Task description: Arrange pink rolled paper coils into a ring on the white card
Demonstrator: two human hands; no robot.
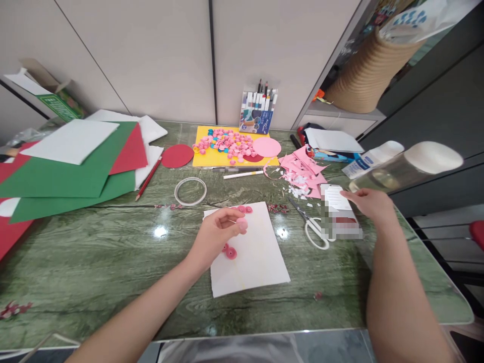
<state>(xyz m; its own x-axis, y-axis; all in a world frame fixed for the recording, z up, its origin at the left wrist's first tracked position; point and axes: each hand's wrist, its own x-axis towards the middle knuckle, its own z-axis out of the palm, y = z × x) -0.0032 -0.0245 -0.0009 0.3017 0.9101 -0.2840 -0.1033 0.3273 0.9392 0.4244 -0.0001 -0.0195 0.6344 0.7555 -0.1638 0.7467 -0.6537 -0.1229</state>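
Over a white sheet of paper [257,247], my left hand [217,232] pinches a pale pink rolled-paper flower [242,224] between thumb and fingers. Darker pink paper flowers [231,252] lie on the sheet beneath that hand, and more [248,209] sit near its top edge. To the right, my right hand [372,202] has its thumb and fingers closed at the edge of a small white card [338,197], partly blurred out. White-handled scissors [317,233] lie beside the card.
Many small paper rolls cover a yellow sheet [198,156] at the back, near a marker box [257,113]. Pink paper scraps [308,171], a tape roll [190,191] and a white pen [243,175] lie nearer. Coloured paper [75,174] is stacked left; a clear bottle [401,169] stands right.
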